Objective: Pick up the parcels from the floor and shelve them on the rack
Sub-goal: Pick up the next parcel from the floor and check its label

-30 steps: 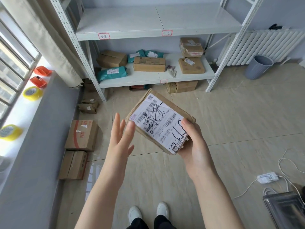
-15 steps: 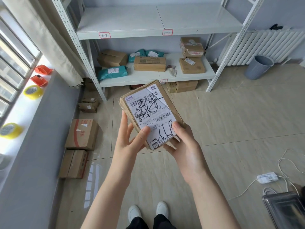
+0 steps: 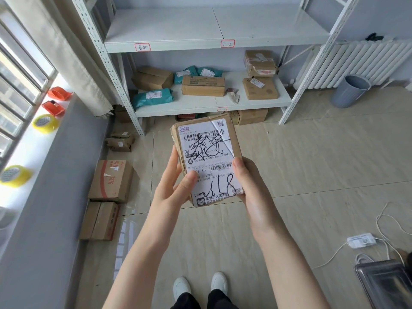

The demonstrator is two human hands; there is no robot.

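Both hands on it now, left hand (image 3: 172,188) and right hand (image 3: 249,186) clamped around the brown parcel (image 3: 206,157), label up at centre frame, while at twelve o'clock the rack (image 3: 214,103) carries boxes and teal bags, grey bin (image 3: 350,91) at two o'clock.

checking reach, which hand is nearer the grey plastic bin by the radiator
Right. The right hand grips the brown cardboard parcel on the side facing the grey plastic bin; the left hand holds the parcel's far side.
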